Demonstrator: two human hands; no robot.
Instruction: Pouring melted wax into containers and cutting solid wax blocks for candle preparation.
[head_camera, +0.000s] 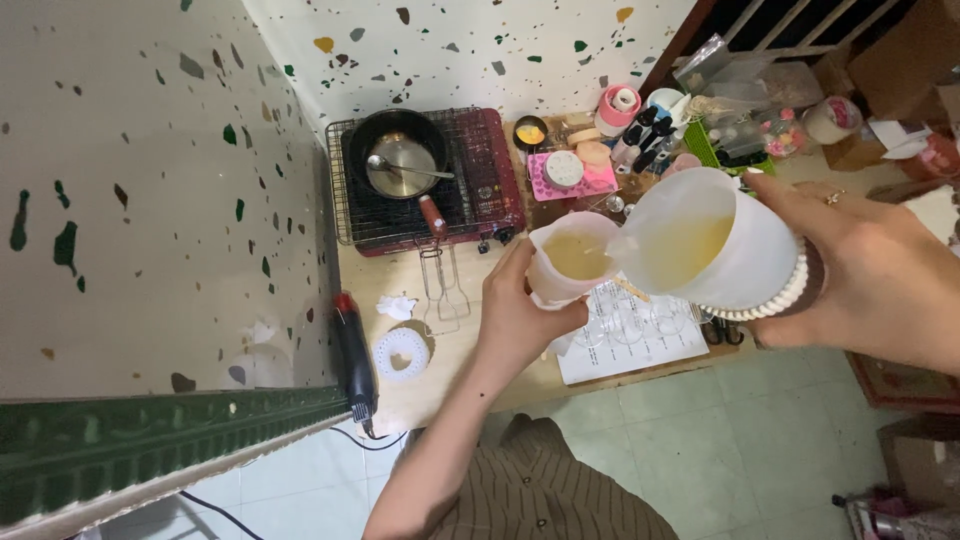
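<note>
The right hand (860, 285) gripped the jug (705, 245), tipped left, its spout over the cup (570, 262). The left hand (520, 315) was wrapped around that cup, just left of the jug, above the counter (440, 350).

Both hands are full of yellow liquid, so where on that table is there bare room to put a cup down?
Bare tabletop lies between the portable stove, the tongs and the white ring. Behind the large jug, the corner with bottles and pink mold is crowded. The paper sheet holds small glasses.
</note>
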